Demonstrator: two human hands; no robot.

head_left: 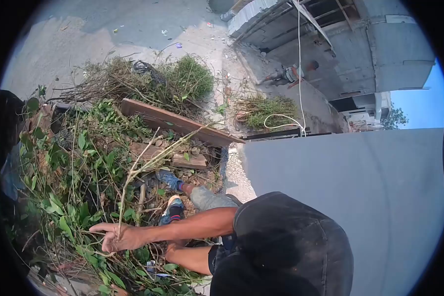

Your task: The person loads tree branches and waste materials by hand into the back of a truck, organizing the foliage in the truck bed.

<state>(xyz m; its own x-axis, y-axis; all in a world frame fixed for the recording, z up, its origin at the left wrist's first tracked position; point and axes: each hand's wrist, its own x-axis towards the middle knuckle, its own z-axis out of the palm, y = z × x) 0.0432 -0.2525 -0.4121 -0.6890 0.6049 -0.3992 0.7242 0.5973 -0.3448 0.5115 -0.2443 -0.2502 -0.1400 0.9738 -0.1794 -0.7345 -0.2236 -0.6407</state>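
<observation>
My right hand (118, 238) hangs low over a heap of cut greenery, its fingers closed round the lower end of a thin forked branch (142, 169). The branch's pale bare stems slant away from the hand toward a brown board. Leafy vines (66, 217) and loose twigs surround the hand, hiding part of what lies under it. Beyond the forearm, blue shoes (169, 179) rest among leaves and wood scraps. A dark sleeve covers the shoulder at the bottom of the view. My left hand is out of sight.
The long brown board (177, 123) edges the heap, with a shorter plank (190, 160) beside it. Brush piles (187, 79) lie beyond. A grey wall (345, 182) stands at the right. White rope (300, 54) hangs near another person (292, 74). The view is tipped sideways.
</observation>
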